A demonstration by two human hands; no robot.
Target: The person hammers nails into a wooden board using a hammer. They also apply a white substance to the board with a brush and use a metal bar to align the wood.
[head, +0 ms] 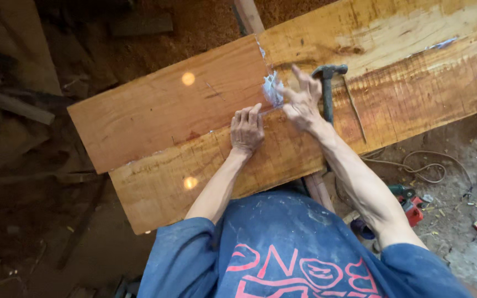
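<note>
I see my left hand pressing flat, grip empty, on the smooth orange wooden plank. My right hand has fingers spread wide by a white shiny smear. A dark metal hammer lies just beside it.

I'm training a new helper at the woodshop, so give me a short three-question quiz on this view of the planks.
1. True or false: the right hand holds the hammer.
2. What does the left hand rest on?
3. The whitish smear sits: A) at the seam where the planks meet, B) on the ground, C) on the blue shirt.

Key:
1. False; the hammer lies on the wood beside it.
2. The plank, knuckles bent, fingertips at the seam.
3. A
</note>
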